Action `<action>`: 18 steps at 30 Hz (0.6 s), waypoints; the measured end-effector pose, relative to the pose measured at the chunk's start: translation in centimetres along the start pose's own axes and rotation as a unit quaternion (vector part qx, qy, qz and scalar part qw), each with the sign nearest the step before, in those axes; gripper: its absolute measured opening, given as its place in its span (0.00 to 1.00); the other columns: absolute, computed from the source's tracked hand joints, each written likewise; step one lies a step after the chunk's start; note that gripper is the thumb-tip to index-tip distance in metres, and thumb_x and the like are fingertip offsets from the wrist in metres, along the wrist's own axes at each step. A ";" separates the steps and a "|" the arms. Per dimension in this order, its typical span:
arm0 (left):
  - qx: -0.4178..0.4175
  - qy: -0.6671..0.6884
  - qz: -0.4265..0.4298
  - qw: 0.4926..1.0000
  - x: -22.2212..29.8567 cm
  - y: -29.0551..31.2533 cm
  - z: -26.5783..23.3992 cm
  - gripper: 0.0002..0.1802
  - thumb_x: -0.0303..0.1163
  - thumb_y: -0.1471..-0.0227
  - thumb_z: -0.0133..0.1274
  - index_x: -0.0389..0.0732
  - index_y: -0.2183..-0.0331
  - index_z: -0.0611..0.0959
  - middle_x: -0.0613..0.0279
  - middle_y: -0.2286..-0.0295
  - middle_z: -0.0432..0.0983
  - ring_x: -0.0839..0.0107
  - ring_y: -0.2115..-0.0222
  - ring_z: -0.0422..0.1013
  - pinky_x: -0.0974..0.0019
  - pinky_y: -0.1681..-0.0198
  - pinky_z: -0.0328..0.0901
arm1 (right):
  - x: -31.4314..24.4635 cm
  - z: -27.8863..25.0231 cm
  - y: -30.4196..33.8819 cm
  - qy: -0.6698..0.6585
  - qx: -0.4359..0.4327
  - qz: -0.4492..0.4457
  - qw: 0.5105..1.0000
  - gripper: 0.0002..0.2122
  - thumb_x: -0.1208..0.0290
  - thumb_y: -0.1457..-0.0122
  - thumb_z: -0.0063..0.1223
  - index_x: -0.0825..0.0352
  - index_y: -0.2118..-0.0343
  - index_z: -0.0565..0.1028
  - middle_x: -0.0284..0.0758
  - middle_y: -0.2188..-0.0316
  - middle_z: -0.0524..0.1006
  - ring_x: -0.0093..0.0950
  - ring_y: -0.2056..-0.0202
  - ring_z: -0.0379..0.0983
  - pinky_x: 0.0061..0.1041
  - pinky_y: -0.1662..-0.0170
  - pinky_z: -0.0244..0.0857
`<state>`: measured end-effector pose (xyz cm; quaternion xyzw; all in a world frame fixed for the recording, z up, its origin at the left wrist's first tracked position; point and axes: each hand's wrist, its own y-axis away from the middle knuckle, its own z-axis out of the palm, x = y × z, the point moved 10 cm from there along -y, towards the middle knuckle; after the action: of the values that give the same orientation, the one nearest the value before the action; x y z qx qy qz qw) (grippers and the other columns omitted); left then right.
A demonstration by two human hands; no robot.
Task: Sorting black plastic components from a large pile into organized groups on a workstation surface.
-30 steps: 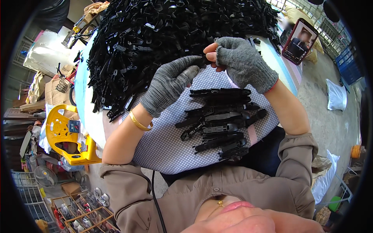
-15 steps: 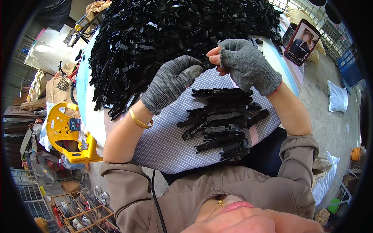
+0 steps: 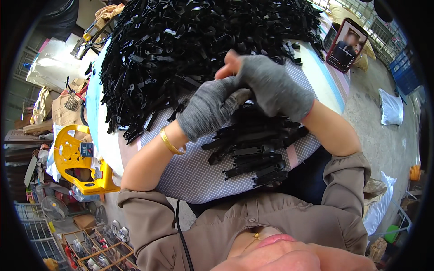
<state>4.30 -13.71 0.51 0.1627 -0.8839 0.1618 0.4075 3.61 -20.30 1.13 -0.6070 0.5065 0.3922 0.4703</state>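
My left hand (image 3: 209, 108), in a grey knitted fingerless glove, is closed with the thumb pressed against the fingers. It grips a slim black plastic part, mostly hidden between the hands. Across its fingertips lies my right hand (image 3: 273, 86), gloved alike. Two bare fingertips of the right hand stick out past the glove, slightly blurred; its other fingers are out of sight. Below both hands, a row of slim black plastic parts (image 3: 253, 151) lies side by side on the dotted cloth (image 3: 181, 174). A large heap of similar black parts (image 3: 181, 49) rises just beyond the hands.
A phone (image 3: 347, 45) showing a video stands at the table's far right. Left of the table is a yellow plastic chair (image 3: 74, 156) with a small dark box on it. A black cable (image 3: 181, 226) hangs near my left arm. White sacks (image 3: 391, 106) lie on the floor at right.
Both hands have come together and lower. The right hand has moved left, over the left hand's fingertips, and now covers the part that showed between them.
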 end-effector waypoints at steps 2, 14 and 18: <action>0.027 -0.020 0.026 0.999 1.6 0.4 0.2 0.12 0.32 0.48 0.49 0.36 0.62 0.77 0.56 0.75 0.76 0.65 0.75 0.72 0.67 0.68 0.67 | -2.7 0.1 0.4 0.041 0.042 -0.156 0.986 0.23 0.52 0.38 0.31 0.69 0.62 0.73 0.36 0.70 0.76 0.27 0.65 0.74 0.25 0.53 0.65; -0.021 -0.099 0.160 0.982 5.4 1.5 1.1 0.11 0.32 0.56 0.56 0.38 0.67 0.80 0.58 0.76 0.73 0.64 0.74 0.71 0.67 0.70 0.66 | 1.3 -14.0 -0.2 0.546 0.161 0.178 0.802 0.21 0.51 0.45 0.44 0.66 0.65 0.75 0.42 0.68 0.76 0.33 0.62 0.74 0.32 0.60 0.69; -0.046 -0.124 0.229 0.964 6.3 2.4 2.2 0.17 0.44 0.61 0.59 0.43 0.69 0.81 0.56 0.72 0.74 0.61 0.72 0.72 0.62 0.68 0.67 | 5.5 -15.0 -0.8 0.606 0.095 0.201 0.764 0.18 0.58 0.52 0.51 0.68 0.65 0.75 0.45 0.67 0.76 0.39 0.61 0.73 0.36 0.57 0.67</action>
<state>-2.04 -13.48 3.72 -0.0443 -0.9476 0.1888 0.2537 5.42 -36.10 -0.20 -0.5548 0.8311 -0.0219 0.0310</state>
